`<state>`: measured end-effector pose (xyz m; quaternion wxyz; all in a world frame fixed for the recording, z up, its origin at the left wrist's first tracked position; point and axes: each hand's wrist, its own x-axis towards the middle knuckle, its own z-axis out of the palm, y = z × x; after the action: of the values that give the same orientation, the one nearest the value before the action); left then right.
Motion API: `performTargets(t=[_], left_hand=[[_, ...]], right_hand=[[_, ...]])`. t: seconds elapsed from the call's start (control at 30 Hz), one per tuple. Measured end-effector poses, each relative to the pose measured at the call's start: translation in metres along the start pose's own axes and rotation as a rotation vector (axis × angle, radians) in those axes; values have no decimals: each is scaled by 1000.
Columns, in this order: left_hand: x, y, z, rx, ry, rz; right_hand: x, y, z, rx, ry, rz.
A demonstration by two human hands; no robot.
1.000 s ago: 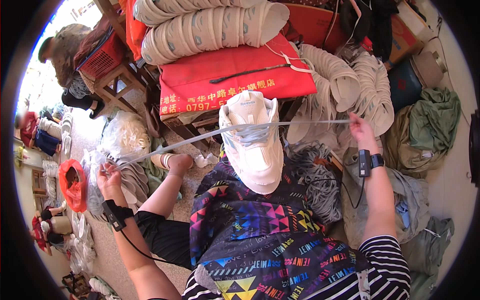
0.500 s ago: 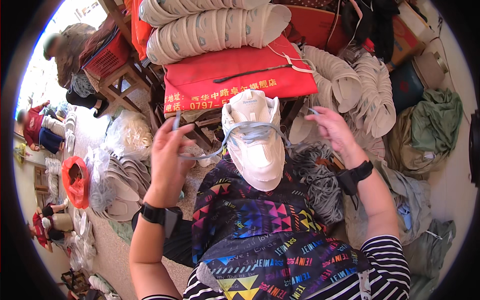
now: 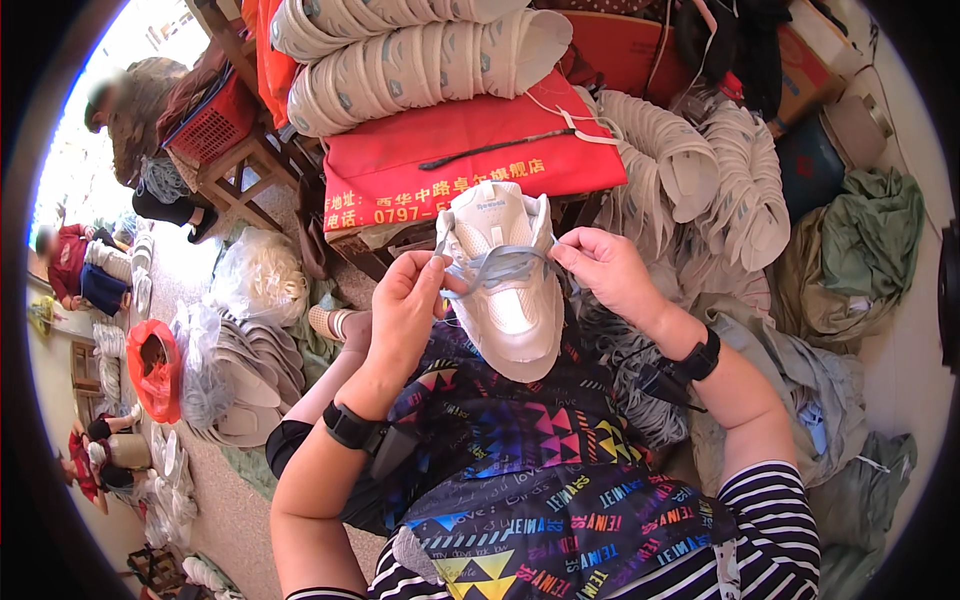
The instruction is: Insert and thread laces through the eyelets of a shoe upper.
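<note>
A white shoe upper (image 3: 517, 330) rests toe toward me on my lap, over a dark patterned apron (image 3: 540, 430). A grey-blue shoelace (image 3: 500, 268) crosses its tongue near the lower eyelets. On the left edge of the upper, my left hand (image 3: 408, 290) is closed, thumb and forefinger pinching one end of the lace. My right hand (image 3: 605, 272) pinches the other end at the right edge. The fingertips of both hands are close to the eyelet rows; exactly which holes the lace passes through is too small to tell.
Nested white uppers (image 3: 430, 70) lie on a red bag (image 3: 475, 155) ahead. More stacked uppers (image 3: 740, 190) and a heap of grey laces (image 3: 645, 385) are to the right. Left, on the floor, are insole-like pieces (image 3: 245, 380) and a red plastic bag (image 3: 153, 372). Other people sit farther left.
Both hands have come inward from wide apart to the sides of the upper, fingers now pinched near the eyelets. The long lace ends that stretched outward no longer show.
</note>
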<state>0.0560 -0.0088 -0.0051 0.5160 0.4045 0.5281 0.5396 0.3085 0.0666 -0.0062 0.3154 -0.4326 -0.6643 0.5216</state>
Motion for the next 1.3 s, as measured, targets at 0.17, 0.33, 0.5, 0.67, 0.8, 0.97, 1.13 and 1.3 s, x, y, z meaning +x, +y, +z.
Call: performTargets(t=[0.17, 0.33, 0.5, 0.67, 0.8, 0.97, 1.13, 1.3], left_hand=[[-4, 0, 3, 55, 42, -46], [-6, 3, 4, 187, 78, -98], [-2, -8, 1, 132, 85, -43], [5, -22, -4, 123, 103, 80], [8, -19, 2, 303, 186, 174], [9, -11, 9, 520, 201, 308], [10, 14, 2, 746, 85, 341], [29, 49, -6, 1048, -116, 927]], right_hand=[[0, 1, 1, -53, -21, -12], [1, -10, 0, -222, -52, 40], [8, -9, 0, -176, -86, 4], [12, -10, 1, -74, -106, 52], [14, -1, 0, -38, -73, 71], [21, -14, 1, 208, -109, 177], [24, -18, -8, -424, -129, -153], [32, -44, -15, -859, 86, -710]])
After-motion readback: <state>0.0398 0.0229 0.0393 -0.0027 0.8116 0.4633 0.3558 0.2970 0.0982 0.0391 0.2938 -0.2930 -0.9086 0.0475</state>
